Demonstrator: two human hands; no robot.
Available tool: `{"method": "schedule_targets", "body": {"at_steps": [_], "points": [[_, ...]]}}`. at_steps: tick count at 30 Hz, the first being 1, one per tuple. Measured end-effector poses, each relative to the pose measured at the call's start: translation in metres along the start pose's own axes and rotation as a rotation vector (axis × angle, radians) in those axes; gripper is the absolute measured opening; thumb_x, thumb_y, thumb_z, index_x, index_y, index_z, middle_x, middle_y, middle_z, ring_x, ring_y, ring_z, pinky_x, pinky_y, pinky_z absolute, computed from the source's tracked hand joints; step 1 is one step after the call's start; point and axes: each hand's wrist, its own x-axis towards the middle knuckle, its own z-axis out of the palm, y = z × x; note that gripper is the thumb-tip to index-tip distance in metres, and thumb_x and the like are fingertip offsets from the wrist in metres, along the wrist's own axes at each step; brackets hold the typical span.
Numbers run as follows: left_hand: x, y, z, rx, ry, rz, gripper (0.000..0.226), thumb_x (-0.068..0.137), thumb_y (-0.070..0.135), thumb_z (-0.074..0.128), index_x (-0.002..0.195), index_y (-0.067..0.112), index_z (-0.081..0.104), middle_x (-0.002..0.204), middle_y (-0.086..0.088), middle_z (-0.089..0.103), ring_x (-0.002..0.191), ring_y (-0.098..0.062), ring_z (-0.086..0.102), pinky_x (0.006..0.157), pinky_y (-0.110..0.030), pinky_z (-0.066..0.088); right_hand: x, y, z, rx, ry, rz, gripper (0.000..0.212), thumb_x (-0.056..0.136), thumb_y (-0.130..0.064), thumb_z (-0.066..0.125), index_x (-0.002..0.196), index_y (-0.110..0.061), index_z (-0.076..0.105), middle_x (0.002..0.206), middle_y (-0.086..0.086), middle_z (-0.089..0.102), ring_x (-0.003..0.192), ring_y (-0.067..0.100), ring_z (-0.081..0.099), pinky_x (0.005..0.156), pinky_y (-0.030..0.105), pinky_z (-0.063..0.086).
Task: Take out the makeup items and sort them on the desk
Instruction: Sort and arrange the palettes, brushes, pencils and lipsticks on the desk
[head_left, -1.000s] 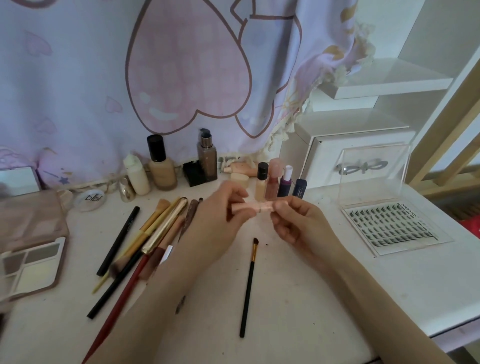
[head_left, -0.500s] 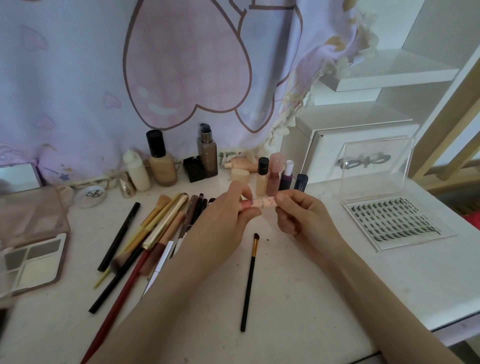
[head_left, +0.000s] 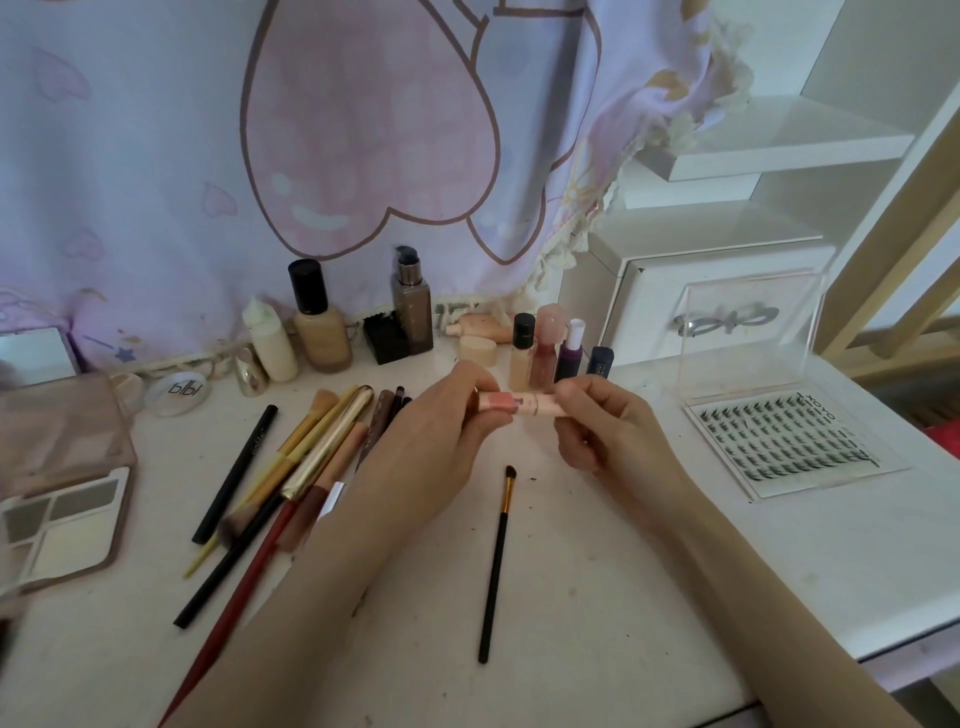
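Hands (head_left: 519, 431) pinch pink tube (head_left: 521, 404) by both ends; compact (head_left: 178, 392) reads "blbl".

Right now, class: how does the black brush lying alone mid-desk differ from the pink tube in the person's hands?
The black brush lies on the desk, untouched; the pink tube is held above it by the left hand and right hand. The brush is long, thin and dark; the tube is short, thicker and pale. Both are makeup items.

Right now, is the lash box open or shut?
Open. The lash box has its clear lid standing upright behind the tray, leaving the rows of lashes uncovered.
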Motion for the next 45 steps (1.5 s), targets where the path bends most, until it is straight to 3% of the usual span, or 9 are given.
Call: {"method": "schedule_targets", "body": {"at_steps": [4,8,12,16,20,27,32,39,45], "points": [[-0.002,0.001,-0.003,0.106,0.008,0.009,0.015,0.095,0.039,0.038,0.085,0.028,0.042,0.064,0.011,0.038,0.057,0.0,0.044,0.072,0.003,0.027,-0.003,-0.002,0.003,-0.07,-0.089,0.048,0.02,0.085,-0.026,0.058,0.083,-0.007,0.065,0.047,-0.003,0.042,0.04,0.008,0.028,0.041,0.017,0.025],[-0.001,-0.001,-0.004,0.038,0.011,0.033,0.008,0.093,0.031,0.048,0.087,0.026,0.051,0.068,0.017,0.04,0.074,0.022,0.041,0.072,0.003,0.028,-0.007,0.001,0.008,-0.429,-0.134,0.018,0.01,0.092,-0.021,0.058,0.083,-0.021,0.064,0.065,-0.006,0.064,0.056,0.008,0.051,0.053,0.016,0.041],[0.0,0.003,0.001,-0.151,0.072,0.032,0.009,0.087,0.024,0.059,0.095,0.021,0.057,0.07,0.017,0.045,0.072,0.012,0.048,0.065,-0.001,0.034,-0.008,0.008,0.018,-0.713,-0.133,-0.146,0.016,0.094,-0.021,0.051,0.086,-0.035,0.053,0.071,-0.015,0.056,0.064,-0.002,0.05,0.061,0.01,0.038],[0.0,0.006,0.002,-0.232,0.104,0.014,0.008,0.088,0.02,0.06,0.093,0.023,0.055,0.066,0.016,0.047,0.069,0.011,0.05,0.063,-0.003,0.037,-0.008,0.01,0.018,-0.845,-0.147,-0.243,0.008,0.096,-0.024,0.042,0.093,-0.031,0.044,0.063,-0.019,0.05,0.06,-0.004,0.048,0.058,0.01,0.036],[0.0,0.008,0.0,-0.241,0.102,0.019,0.006,0.087,0.02,0.06,0.092,0.022,0.056,0.065,0.015,0.047,0.065,0.007,0.05,0.06,-0.005,0.037,-0.009,0.01,0.019,-0.878,-0.158,-0.313,0.005,0.093,-0.029,0.037,0.092,-0.033,0.04,0.065,-0.031,0.051,0.057,-0.004,0.049,0.057,0.008,0.036],[0.0,0.01,-0.002,-0.25,0.117,-0.002,0.009,0.086,0.026,0.06,0.094,0.026,0.056,0.069,0.014,0.05,0.071,0.008,0.051,0.063,-0.004,0.037,-0.008,0.01,0.016,-0.789,-0.076,-0.258,0.016,0.088,-0.036,0.045,0.097,-0.025,0.052,0.053,-0.012,0.046,0.051,0.004,0.043,0.053,0.011,0.034],[0.0,0.009,-0.002,-0.273,0.198,-0.079,0.012,0.086,0.029,0.058,0.098,0.027,0.056,0.08,0.011,0.057,0.076,0.001,0.052,0.064,-0.008,0.04,-0.006,0.011,0.012,-0.732,-0.065,-0.214,0.01,0.092,-0.015,0.051,0.093,-0.025,0.049,0.062,-0.026,0.051,0.055,-0.002,0.045,0.055,0.008,0.036],[0.002,0.003,-0.003,-0.324,0.285,-0.195,0.01,0.086,0.033,0.059,0.094,0.03,0.054,0.084,0.006,0.063,0.076,-0.01,0.059,0.064,-0.021,0.047,0.002,0.008,-0.002,-0.721,0.184,-0.216,0.018,0.087,-0.016,0.059,0.1,-0.022,0.069,0.089,-0.012,0.059,0.078,-0.007,0.052,0.069,0.003,0.036],[0.003,0.003,-0.001,-0.425,0.28,-0.28,0.01,0.084,0.035,0.061,0.087,0.034,0.052,0.08,0.008,0.061,0.073,-0.01,0.059,0.061,-0.022,0.049,0.009,0.0,-0.034,-0.665,0.607,-0.175,0.032,0.088,-0.027,0.059,0.119,-0.028,0.063,0.085,-0.007,0.063,0.068,0.002,0.05,0.063,0.002,0.035]]}}
